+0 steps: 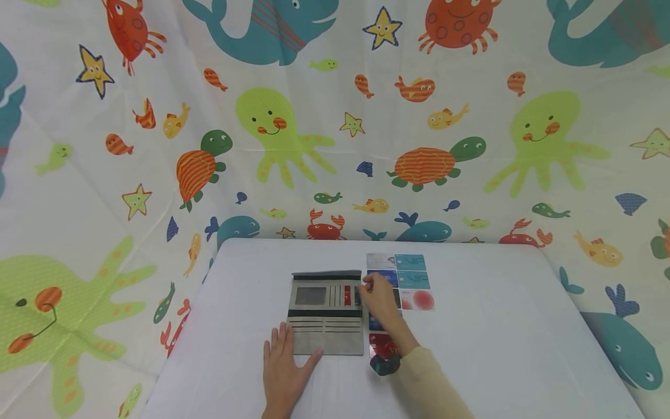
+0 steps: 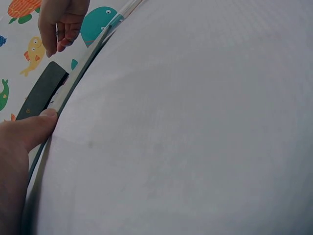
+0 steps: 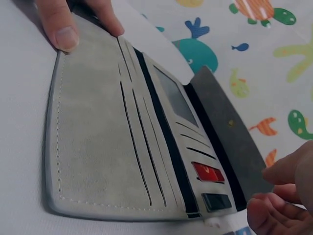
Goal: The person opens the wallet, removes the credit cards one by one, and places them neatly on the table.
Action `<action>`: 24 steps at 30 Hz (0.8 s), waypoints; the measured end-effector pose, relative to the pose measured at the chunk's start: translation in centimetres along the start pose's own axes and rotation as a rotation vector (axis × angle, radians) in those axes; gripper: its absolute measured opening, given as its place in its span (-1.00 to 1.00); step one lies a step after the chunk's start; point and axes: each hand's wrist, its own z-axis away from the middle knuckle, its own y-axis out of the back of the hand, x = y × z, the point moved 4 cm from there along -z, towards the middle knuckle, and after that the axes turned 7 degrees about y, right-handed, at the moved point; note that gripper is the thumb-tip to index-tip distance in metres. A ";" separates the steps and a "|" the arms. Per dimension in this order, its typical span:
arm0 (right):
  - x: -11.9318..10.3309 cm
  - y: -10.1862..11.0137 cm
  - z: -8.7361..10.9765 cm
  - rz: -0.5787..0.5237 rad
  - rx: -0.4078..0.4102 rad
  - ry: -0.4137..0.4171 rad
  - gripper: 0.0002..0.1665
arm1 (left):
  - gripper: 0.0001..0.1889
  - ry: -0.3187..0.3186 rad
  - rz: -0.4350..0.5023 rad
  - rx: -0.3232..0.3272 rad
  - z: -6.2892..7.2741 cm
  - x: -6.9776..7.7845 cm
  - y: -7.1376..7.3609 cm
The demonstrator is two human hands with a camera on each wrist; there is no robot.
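An open grey wallet lies flat on the white table, its card slots facing up. My left hand rests with spread fingers at its lower left edge, the thumb on the bottom border. At the upper right edge is my right hand, its fingers loosely bent with nothing visible between them. Close to these fingertips, a dark green card sits in a slot, beside a red card in the neighbouring slot. The wallet's flap tilts up at the far side.
Loose cards lie in two columns right of the wallet, including a teal card, a card with a red circle and a red card under my right wrist. A sea-animal patterned cloth hangs behind the table.
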 end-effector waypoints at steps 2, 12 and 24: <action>0.0 -0.3 -0.1 -0.009 -0.013 0.003 -0.71 | 0.12 -0.001 0.002 0.000 0.0 0.0 0.0; 0.2 -1.6 -0.6 -0.015 -0.067 0.039 -0.72 | 0.11 -0.004 0.001 0.008 0.0 0.0 0.1; -0.1 -2.7 -1.3 -0.028 -0.177 0.009 -0.74 | 0.10 -0.019 0.018 0.029 0.1 0.0 0.0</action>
